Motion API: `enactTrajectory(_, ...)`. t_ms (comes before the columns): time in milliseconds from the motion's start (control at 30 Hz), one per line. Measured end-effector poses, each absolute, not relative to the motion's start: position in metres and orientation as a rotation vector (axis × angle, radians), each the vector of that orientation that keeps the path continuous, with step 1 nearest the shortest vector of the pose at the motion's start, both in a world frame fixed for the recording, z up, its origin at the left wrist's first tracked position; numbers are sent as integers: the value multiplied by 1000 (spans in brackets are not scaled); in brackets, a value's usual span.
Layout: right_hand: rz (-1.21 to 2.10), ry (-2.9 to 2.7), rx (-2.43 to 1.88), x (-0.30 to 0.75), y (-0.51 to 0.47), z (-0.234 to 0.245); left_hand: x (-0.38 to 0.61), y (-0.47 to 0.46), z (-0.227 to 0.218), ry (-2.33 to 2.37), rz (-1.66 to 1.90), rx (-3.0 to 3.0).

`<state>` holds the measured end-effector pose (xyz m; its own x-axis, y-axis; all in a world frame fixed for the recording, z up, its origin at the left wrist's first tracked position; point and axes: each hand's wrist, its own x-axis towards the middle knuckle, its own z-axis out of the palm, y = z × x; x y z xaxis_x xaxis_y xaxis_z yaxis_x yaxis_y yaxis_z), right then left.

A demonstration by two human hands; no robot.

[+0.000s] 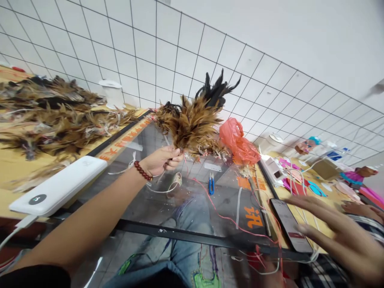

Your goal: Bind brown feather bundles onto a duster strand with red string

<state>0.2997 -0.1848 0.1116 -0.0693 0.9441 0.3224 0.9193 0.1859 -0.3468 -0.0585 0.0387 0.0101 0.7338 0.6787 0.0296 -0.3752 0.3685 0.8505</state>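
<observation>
My left hand (168,160), with a brown bead bracelet on the wrist, pinches the base of a bunch of brown feathers (192,124). Long black feathers (214,94) fan out from the upper end of the bunch. Part of the left fingers is covered by the bunch. Blurred by motion, my right hand (339,232) hovers at the right with fingers stretched out and nothing in it. Under its fingertips lies a phone (291,226) at the table's right side. Blue-handled thread snips (211,185) rest on the glass, close to a loose red string (214,206).
Rows of feather bunches (60,124) cover the left table. A white power bank (60,184) with a cable sits near its edge. A red plastic bag (238,140) stands by the grid wall. At right, another person's hand (363,210) is near coloured cutouts and cables.
</observation>
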Motion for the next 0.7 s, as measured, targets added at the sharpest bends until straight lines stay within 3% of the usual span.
enactTrajectory(233,1088,-1652,-1272,128,-20,19,-57,34,8,287,684,819)
enactTrajectory(367,1632,-1229,-1044,108,4,2,-61,38,6,349,739,780)
enactTrajectory(700,1514,-826,-1016,124,9,-4,-49,40,0,607,945,809)
